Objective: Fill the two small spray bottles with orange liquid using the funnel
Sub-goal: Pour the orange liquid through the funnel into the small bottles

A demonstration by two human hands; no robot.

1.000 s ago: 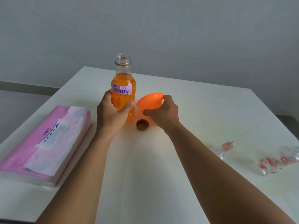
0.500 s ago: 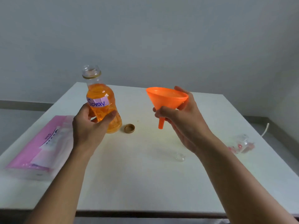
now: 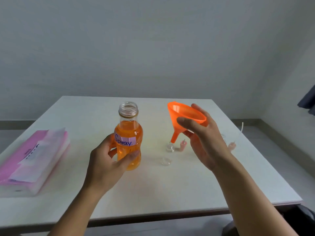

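My left hand (image 3: 109,160) grips the lower body of an uncapped clear bottle (image 3: 128,138) of orange liquid with a "Spray" label, held upright over the white table (image 3: 153,189). My right hand (image 3: 204,138) holds the orange funnel (image 3: 185,114) by its cone, tilted, spout down and to the left. The spout tip hangs just above a small clear bottle (image 3: 169,147). A pink spray head (image 3: 183,144) lies beside that bottle. A second small clear piece (image 3: 166,161) sits nearer me, too blurred to identify. Another pink spray head with a thin tube (image 3: 232,145) lies behind my right hand.
A pink and white tissue pack (image 3: 32,155) lies along the table's left side. The table's front edge runs close to me and its right edge is near the second spray head. A dark object (image 3: 303,218) sits below the table's right front corner.
The big bottle has moved right, towards the table's middle. My right hand has brought the funnel down and tilted it over the small clear bottle. The brown cap is out of sight.
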